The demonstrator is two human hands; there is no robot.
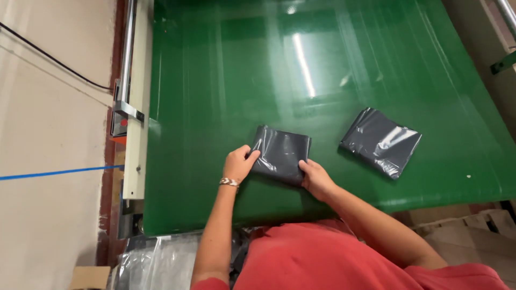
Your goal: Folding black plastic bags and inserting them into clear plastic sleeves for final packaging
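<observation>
Red-shirted, I pinched the folded grey poly bag (281, 153) on the green belt (215, 80), L hand (239, 163) closed on its left edge, R hand (316, 179) on its near-right corner; prob. light, limp, slick—edges gripped best.

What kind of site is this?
Likely a packing or sorting line in a warehouse: a wide green conveyor belt with a metal side rail, two grey plastic mailer bags, one held by both hands, another lying alongside.

Red short-sleeved shirt (322, 258); bare forearms; beaded bracelet (229, 182) on left wrist.
</observation>
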